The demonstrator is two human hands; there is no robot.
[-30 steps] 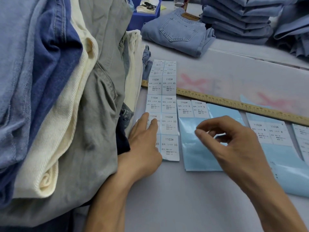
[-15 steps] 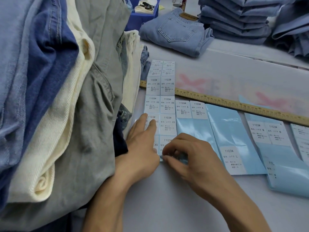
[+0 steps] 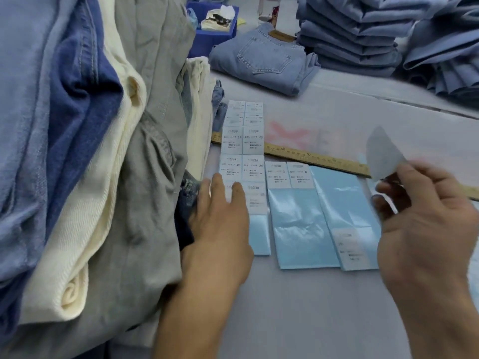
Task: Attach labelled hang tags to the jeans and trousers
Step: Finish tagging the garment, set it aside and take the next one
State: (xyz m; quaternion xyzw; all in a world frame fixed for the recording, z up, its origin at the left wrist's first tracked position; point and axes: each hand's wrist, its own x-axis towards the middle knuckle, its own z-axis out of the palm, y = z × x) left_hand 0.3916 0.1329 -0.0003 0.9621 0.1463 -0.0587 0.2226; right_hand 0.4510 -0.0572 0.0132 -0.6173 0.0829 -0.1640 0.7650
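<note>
Where jeans stacks (image 3: 347, 35) rise, a ruler (image 3: 311, 156) crosses the grey table (image 3: 311, 307).

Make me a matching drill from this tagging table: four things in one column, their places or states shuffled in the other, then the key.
1. peeled label
2. left hand
3. wooden ruler
4. folded jeans

A. lies partly under the label sheets
B. pinched in the right hand
C. far side of the table, back pocket up
D. fingers flat on the XS label sheet

Pairs: 1-B, 2-D, 3-A, 4-C
</note>
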